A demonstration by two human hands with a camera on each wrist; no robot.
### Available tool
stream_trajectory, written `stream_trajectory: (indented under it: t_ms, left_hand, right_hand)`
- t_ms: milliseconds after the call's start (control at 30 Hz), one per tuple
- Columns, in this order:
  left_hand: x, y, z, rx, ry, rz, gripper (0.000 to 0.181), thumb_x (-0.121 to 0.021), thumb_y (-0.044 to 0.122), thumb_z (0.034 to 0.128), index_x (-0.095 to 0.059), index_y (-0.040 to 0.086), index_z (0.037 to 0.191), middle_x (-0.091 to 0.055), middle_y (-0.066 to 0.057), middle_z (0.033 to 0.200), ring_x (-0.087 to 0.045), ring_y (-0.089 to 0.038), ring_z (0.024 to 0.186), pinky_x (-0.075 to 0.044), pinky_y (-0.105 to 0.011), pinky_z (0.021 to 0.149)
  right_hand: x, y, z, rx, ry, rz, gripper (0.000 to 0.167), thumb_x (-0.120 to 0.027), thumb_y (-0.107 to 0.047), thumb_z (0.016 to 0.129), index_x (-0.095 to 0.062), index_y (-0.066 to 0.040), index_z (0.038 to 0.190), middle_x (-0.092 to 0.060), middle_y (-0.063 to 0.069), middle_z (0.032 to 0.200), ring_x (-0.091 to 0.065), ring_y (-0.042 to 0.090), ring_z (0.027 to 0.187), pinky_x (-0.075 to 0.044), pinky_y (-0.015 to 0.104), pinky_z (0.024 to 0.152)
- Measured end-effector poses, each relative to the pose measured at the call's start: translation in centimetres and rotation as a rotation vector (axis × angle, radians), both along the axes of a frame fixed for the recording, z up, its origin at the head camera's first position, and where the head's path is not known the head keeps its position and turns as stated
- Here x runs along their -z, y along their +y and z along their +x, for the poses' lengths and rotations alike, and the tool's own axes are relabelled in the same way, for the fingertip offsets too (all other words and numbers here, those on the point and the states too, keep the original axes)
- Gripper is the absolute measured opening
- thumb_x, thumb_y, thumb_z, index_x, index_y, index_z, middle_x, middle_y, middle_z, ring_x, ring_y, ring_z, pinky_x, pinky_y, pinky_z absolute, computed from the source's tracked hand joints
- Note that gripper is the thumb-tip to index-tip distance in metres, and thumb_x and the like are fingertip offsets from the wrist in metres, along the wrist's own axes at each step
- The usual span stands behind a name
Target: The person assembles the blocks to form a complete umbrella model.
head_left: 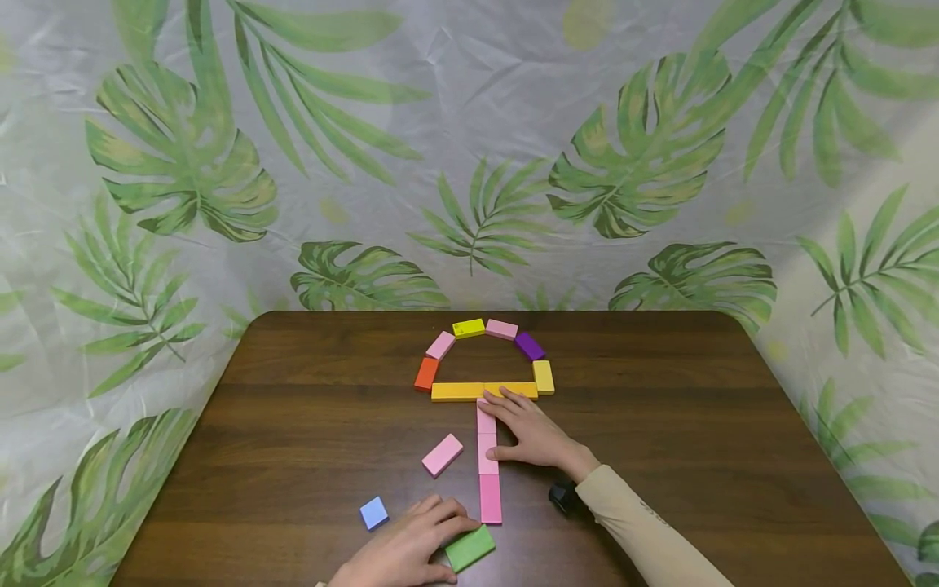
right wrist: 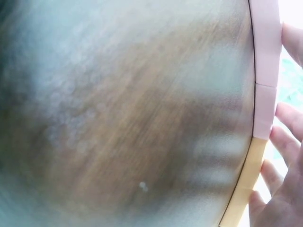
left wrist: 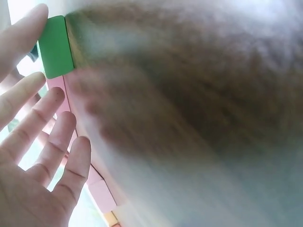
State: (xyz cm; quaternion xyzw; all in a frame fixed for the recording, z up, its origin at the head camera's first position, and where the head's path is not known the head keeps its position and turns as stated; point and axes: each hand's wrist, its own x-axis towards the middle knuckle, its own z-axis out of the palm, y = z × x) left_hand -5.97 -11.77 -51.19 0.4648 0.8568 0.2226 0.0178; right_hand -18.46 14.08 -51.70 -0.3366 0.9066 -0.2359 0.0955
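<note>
My left hand [head_left: 411, 542] holds a green block [head_left: 471, 549] by its edges between thumb and index finger. The green block lies at a slant just below a straight column of pink blocks [head_left: 490, 499]. In the left wrist view, the other left fingers [left wrist: 66, 125] stretch out beside the column. My right hand [head_left: 539, 436] rests along the column's right side, thumb touching a pink block and fingertips over the yellow-orange bar [head_left: 455, 392]. Its spread fingers [right wrist: 291, 118] appear beside pale pink blocks [right wrist: 265, 111] in the right wrist view.
An arc of several coloured blocks, including a purple one [head_left: 530, 346] and a red one [head_left: 426, 374], curves above the bar. Left of the column lie a loose pink block [head_left: 443, 455] and a small blue block [head_left: 374, 514]. A leaf-patterned curtain [head_left: 469, 163] hangs behind the wooden table [head_left: 293, 456].
</note>
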Motion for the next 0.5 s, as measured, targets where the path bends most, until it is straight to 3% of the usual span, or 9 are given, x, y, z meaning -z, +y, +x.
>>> stream_trajectory:
  t_ms: [267, 367, 500]
  left_hand:
    - [-0.3, -0.2, -0.2, -0.011, -0.02, 0.016, 0.056, -0.074, 0.04, 0.081, -0.057, 0.018, 0.129, -0.052, 0.01, 0.116, -0.046, -0.007, 0.103, -0.043, -0.026, 0.087]
    - [-0.7, -0.6, -0.9, -0.068, -0.011, 0.029, 0.051, -0.072, 0.042, 0.0834, -0.059, 0.017, 0.126, -0.054, 0.008, 0.115, -0.047, -0.009, 0.104, -0.044, -0.031, 0.087]
    - [-1.3, -1.1, -2.6, -0.195, 0.002, 0.022, 0.045, -0.074, 0.034, 0.0832, -0.062, 0.015, 0.122, -0.055, 0.005, 0.112, -0.048, -0.012, 0.1, -0.044, -0.034, 0.083]
  right_hand:
    - [0.0, 0.0, 0.0, 0.002, 0.003, 0.014, 0.081, -0.064, -0.052, 0.084, -0.034, -0.017, 0.15, -0.026, 0.002, 0.156, -0.013, 0.029, 0.144, -0.016, 0.054, 0.111]
    - [0.0, 0.0, -0.1, 0.001, 0.001, 0.015, 0.08, -0.064, -0.053, 0.085, -0.034, -0.017, 0.15, -0.026, 0.003, 0.156, -0.013, 0.03, 0.144, -0.016, 0.055, 0.111]
    - [-0.1, 0.0, -0.1, 0.007, -0.006, 0.029, 0.081, -0.063, -0.054, 0.085, -0.034, -0.017, 0.15, -0.026, 0.002, 0.156, -0.013, 0.029, 0.144, -0.016, 0.054, 0.111]
